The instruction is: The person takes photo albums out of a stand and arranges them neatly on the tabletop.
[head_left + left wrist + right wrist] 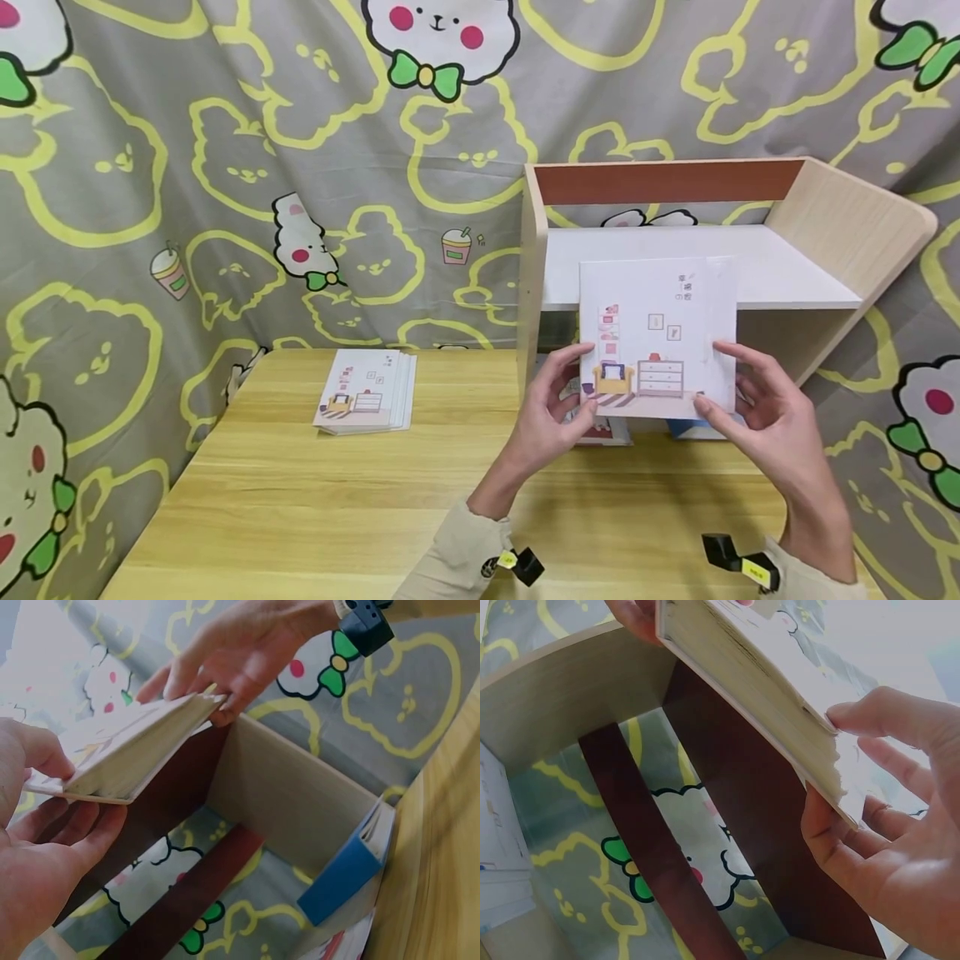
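Observation:
A white square book (660, 333), its cover printed with a yellow armchair and a chest of drawers, is held up in front of a small wooden shelf (862, 225). My left hand (551, 408) pinches its lower left side, thumb on the cover and fingers behind. On the opposite side my right hand (776, 417) grips the lower right edge in the same manner. Both wrist views show the thick page block (757, 690) between thumbs and fingers. Part of the shelf's white board (667, 242) is hidden behind the book.
On the wooden table (300, 517), left of the shelf, lies a stack of similar white books (367, 392). Inside the lower compartment stands a blue book (352, 859) against the side wall. A patterned curtain (337, 125) hangs behind and around.

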A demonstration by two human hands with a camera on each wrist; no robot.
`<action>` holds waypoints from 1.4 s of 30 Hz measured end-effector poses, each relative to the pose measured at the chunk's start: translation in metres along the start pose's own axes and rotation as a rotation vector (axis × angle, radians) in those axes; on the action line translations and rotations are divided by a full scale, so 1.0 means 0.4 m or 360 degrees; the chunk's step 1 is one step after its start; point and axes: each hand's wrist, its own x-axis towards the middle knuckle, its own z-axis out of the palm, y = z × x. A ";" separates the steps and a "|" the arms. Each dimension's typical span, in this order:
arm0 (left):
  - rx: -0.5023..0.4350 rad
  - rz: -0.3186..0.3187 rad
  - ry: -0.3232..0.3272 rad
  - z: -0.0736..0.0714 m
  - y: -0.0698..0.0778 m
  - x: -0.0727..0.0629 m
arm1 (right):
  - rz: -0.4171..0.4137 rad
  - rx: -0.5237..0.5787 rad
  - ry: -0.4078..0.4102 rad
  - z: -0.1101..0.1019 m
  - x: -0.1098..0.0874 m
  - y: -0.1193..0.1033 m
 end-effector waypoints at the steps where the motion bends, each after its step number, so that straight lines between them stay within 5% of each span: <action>1: 0.0005 -0.0004 0.0001 -0.002 0.001 -0.002 | -0.0004 -0.0009 -0.0009 0.001 0.000 -0.001; 42: 0.0144 0.0105 0.0014 -0.078 0.060 -0.053 | -0.0090 -0.0035 -0.0167 0.071 0.001 -0.007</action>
